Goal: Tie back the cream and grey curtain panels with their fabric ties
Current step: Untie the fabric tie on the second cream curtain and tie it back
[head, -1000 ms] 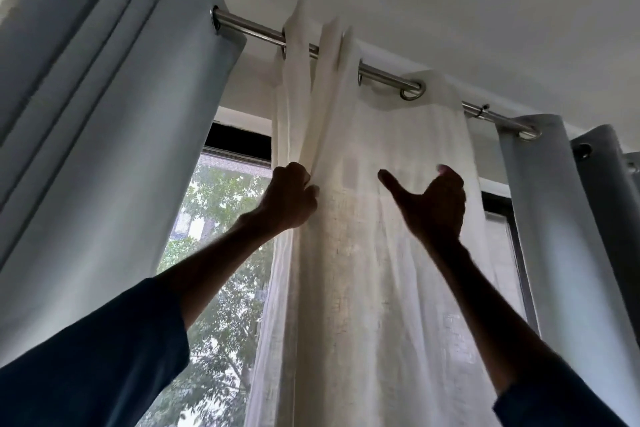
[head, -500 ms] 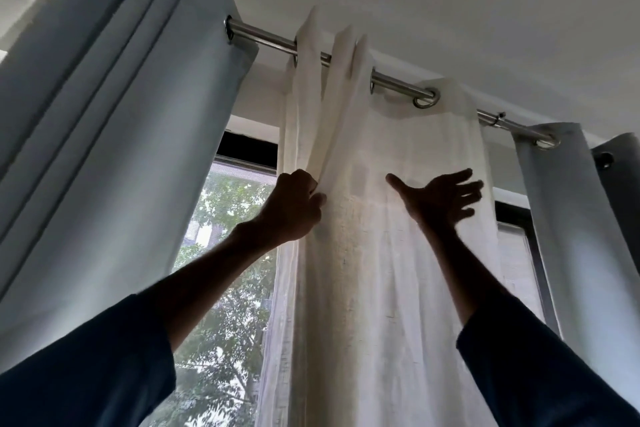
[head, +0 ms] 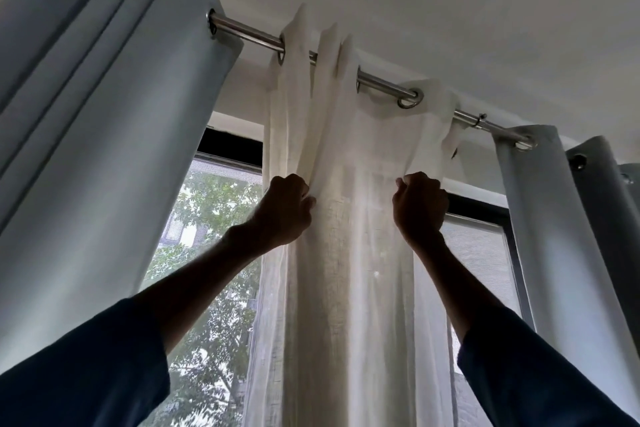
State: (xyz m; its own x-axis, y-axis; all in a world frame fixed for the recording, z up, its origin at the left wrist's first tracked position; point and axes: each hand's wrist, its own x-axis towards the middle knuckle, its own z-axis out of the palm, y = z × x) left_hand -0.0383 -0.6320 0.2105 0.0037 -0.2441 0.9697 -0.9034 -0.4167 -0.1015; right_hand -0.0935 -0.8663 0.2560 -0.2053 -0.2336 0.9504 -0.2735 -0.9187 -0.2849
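A sheer cream curtain panel (head: 349, 253) hangs from a metal rod (head: 249, 34) in the middle of the window. My left hand (head: 285, 210) grips its bunched left pleats, and my right hand (head: 420, 206) grips the fabric further right at the same height. Both arms are raised high. A grey curtain panel (head: 104, 149) hangs folded at the left, and another grey panel (head: 554, 218) hangs at the right. No fabric tie is in view.
The white ceiling (head: 450, 10) is close above the rod. Behind the curtains is a dark-framed window (head: 207, 236) with trees outside. A small clip ring (head: 480, 120) sits on the rod between the cream and right grey panels.
My right hand went from spread open in front of the cream fabric to closed on it. My left hand has kept its hold on the pleats.
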